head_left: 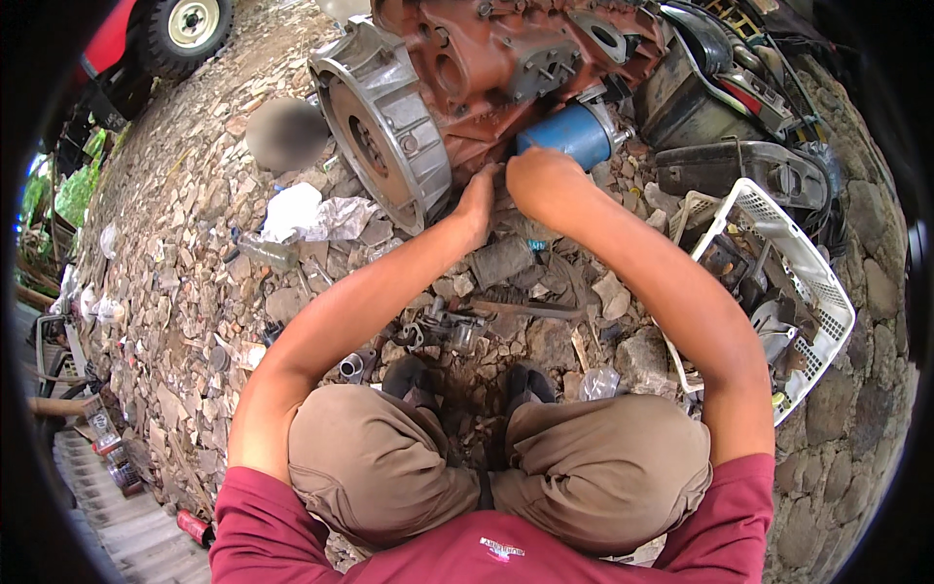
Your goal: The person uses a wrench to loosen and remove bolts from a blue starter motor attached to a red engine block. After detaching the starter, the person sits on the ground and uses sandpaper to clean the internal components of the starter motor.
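Two hands, the left hand (475, 202) and the right hand (547, 183), reach in close together at the low side of a big rusty-red engine (482, 49) that sits over stony ground (195, 341). From where I stand, the person (418, 545) is squatting right in front of it. The right hand is curled up like a fist by the near end of a blue can (574, 136) on the engine's side, but I can't tell if it holds some small thing. The left fingers (489, 177) poke in near the engine's bottom edge; their tips are hidden, so I can't tell how wide open they are or what they have. I think the step going on is work on some small part down low. To me, the next move calls for a steady left hand and a gentle turn or pull from the right, minding the knuckles near that hard metal.
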